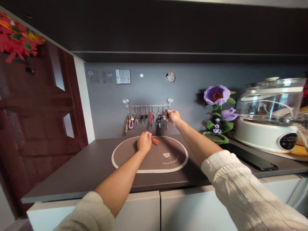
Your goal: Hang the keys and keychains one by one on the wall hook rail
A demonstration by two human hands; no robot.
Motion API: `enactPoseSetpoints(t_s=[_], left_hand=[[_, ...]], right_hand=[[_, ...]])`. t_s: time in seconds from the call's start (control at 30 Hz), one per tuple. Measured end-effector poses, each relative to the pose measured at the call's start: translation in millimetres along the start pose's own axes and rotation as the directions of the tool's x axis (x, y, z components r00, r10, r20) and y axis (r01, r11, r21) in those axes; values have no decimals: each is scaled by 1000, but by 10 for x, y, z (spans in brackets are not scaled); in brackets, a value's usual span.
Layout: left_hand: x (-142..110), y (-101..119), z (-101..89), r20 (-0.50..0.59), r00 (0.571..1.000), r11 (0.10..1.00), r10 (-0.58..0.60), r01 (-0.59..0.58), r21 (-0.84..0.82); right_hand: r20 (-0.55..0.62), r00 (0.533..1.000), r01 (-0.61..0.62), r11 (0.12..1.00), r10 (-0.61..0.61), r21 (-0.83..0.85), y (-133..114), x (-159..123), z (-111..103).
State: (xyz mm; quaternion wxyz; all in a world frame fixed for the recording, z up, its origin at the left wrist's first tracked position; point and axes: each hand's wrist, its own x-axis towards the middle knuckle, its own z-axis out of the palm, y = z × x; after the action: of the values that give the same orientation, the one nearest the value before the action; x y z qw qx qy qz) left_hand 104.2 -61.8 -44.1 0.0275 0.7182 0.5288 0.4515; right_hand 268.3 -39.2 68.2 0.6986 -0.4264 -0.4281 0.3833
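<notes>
Head view shows the left hand (pixel 144 142) at the centre of the frame, its fingers curled together beside a small red-orange rectangular tag (pixel 155 141) above an oval brown mat with a pale border (pixel 125 152); whether the tag is gripped cannot be told. Right of centre, silver keys on a ring (pixel 167 124) are pinched by the right hand (pixel 173 118) at the right end of a clear horizontal hook rail (pixel 149 105).
</notes>
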Motion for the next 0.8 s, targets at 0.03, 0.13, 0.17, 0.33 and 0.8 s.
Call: enactPoseSetpoints(t_s=[0.03, 0.13, 0.17, 0.33, 0.8], left_hand=[[1, -1, -2, 0, 1000, 1000, -8, 8, 2], [2, -4, -7, 4, 1000, 1000, -17, 17, 6], [2, -4, -9, 3, 1000, 1000, -16, 16, 11], [3, -8, -9, 0, 1000, 999, -26, 26, 38], [-2, 4, -61, -5, 997, 996, -81, 81, 47]], right_hand=[[-20, 1000, -8, 1000, 8, -2, 6, 24, 22], [-57, 998, -25, 1000, 26, 10, 33, 99, 79], [-64, 998, -28, 999, 29, 17, 45, 125, 95], [-104, 994, -35, 999, 37, 18, 117, 223, 138], [-136, 989, -60, 998, 57, -13, 296, 233, 69]])
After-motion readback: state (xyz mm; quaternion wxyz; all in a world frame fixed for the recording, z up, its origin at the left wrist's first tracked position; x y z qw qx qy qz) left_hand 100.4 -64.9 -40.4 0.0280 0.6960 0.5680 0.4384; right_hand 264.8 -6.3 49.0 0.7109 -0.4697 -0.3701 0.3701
